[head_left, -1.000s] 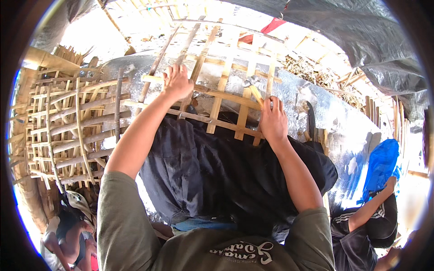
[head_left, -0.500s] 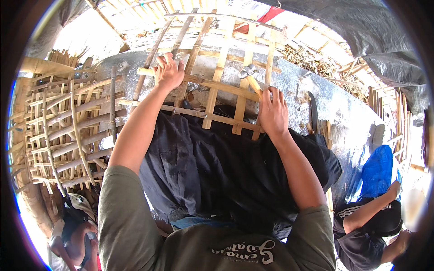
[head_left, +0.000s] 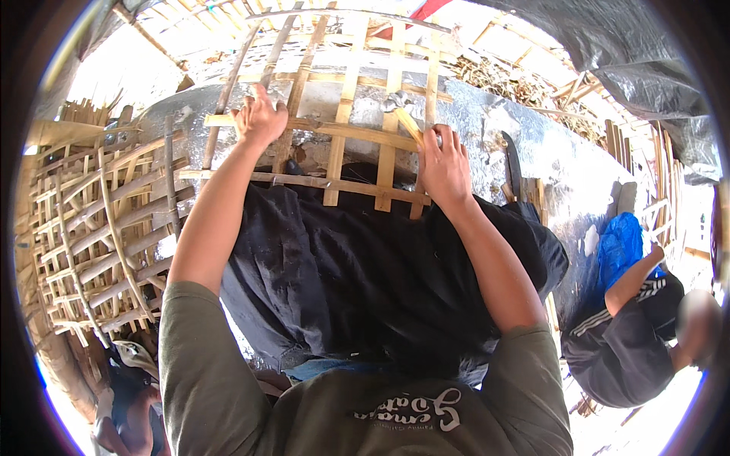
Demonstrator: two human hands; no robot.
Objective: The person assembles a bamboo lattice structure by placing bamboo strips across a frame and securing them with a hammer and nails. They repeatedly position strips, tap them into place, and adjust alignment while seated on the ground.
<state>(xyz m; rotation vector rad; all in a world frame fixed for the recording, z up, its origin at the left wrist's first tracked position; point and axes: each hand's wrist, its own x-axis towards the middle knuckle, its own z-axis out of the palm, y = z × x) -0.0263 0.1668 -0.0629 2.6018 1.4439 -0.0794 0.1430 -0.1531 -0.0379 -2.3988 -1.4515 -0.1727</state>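
Note:
A lattice of crossed bamboo strips (head_left: 346, 131) lies in front of me, its near edge by my dark trousers. My left hand (head_left: 260, 120) is at its left side, fingers bent over the end of a cross strip; the fingertips are partly hidden. My right hand (head_left: 445, 163) is closed round the wooden handle of a hammer (head_left: 409, 124). The hammer's metal head rests over, or just above, an upright strip right of the lattice's middle; contact is hard to tell.
Finished-looking bamboo lattices (head_left: 106, 235) are stacked at left. A dark curved blade (head_left: 512, 163) stands at right, near a blue plastic bag (head_left: 620, 243). Another person (head_left: 623, 334) sits at lower right, and part of a second person (head_left: 129, 410) shows at lower left. Dark sheeting (head_left: 608, 45) hangs above right.
The whole view has shifted, so the lattice and both hands appear slightly higher and further left. Both hands keep their places on the lattice and hammer. The person at right has leaned over.

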